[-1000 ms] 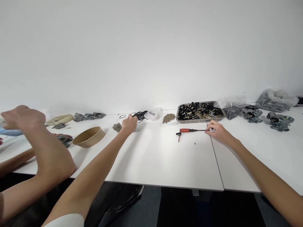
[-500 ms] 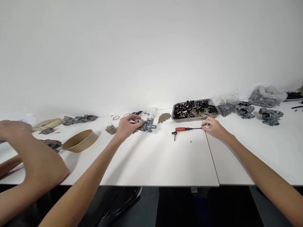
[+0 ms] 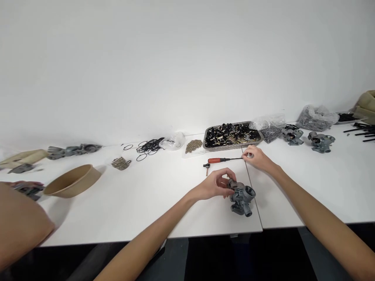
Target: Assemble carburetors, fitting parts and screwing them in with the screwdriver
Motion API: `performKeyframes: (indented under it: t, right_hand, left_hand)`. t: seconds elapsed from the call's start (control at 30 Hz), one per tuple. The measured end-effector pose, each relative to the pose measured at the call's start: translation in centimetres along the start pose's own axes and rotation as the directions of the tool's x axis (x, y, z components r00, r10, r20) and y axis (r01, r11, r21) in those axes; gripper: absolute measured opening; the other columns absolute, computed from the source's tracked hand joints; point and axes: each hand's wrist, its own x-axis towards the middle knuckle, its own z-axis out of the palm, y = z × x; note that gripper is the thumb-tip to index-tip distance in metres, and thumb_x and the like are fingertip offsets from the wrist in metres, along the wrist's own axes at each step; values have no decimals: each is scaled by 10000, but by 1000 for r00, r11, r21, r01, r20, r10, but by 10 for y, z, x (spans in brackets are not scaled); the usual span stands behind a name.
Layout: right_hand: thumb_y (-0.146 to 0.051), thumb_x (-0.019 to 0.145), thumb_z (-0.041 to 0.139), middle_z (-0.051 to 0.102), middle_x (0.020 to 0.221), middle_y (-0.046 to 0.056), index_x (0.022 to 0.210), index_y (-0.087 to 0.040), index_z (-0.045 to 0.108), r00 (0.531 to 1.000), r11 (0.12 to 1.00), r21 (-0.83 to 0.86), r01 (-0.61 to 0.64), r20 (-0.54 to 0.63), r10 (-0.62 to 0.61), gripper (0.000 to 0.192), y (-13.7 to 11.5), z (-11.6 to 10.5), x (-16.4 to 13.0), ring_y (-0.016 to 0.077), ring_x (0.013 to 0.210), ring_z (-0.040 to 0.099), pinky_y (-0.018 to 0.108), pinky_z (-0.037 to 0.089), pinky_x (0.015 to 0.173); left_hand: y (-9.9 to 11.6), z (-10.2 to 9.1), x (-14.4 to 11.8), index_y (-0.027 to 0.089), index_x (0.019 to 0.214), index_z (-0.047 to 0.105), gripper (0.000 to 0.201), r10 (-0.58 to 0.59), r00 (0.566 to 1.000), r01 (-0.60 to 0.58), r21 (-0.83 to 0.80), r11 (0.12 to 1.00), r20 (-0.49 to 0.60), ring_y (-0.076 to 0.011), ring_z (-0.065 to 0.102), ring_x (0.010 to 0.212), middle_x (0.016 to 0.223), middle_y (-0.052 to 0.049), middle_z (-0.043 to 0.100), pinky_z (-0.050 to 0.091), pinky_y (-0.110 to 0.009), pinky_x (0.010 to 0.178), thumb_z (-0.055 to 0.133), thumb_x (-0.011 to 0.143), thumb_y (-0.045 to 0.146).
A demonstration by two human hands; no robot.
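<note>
A grey cast-metal carburetor body (image 3: 241, 198) is held at the near edge of the white table (image 3: 152, 203), close to the seam between two tabletops, gripped from the left by the curled fingers of the left hand (image 3: 215, 184). Beyond it, the tip of a red-handled screwdriver (image 3: 224, 160) is pinched by the right hand (image 3: 256, 157). Farther back a metal tray (image 3: 233, 136) of black and brass parts is seen. No legible writing or brand is visible.
</note>
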Motion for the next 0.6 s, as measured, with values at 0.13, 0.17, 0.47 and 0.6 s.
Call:
performKeyframes:
  t: [0.13,0.17,0.47,0.6]
  right_hand:
    - [-250,873,569,602,867,53,801,-195,679,1000,1000,17,5,20,-6,142,-1,1,1,196,834,527,335,415,780]
    - [-247,873,568,606,874,54,805,-194,678,1000,1000,20,9,23,-9,140,-1,2,1,195,835,528,336,416,783]
    - [-299,897,554,608,870,60,807,-204,672,999,999,35,20,31,-21,177,-4,2,0,207,857,544,338,415,755]
    - [-308,895,562,600,859,58,806,-206,680,1000,1000,13,18,23,-19,180,-5,1,1,206,837,538,337,412,743]
  left_hand:
    - [-1,-14,-8,175,994,564,438,-15,999,12,62,998,41,-152,677,731,769,-13,688,518,-288,717,841,659,230]
    - [-1,-16,-11,175,994,574,424,-16,999,12,104,995,38,-143,666,726,752,1,673,512,-291,739,834,661,216]
    - [19,-43,-25,225,1248,586,497,-92,994,63,363,929,64,-121,607,702,882,-18,658,491,-267,672,710,769,273]
    - [16,-51,7,194,986,692,262,56,988,37,577,816,-143,-91,499,597,812,-15,653,410,-248,586,695,788,366]
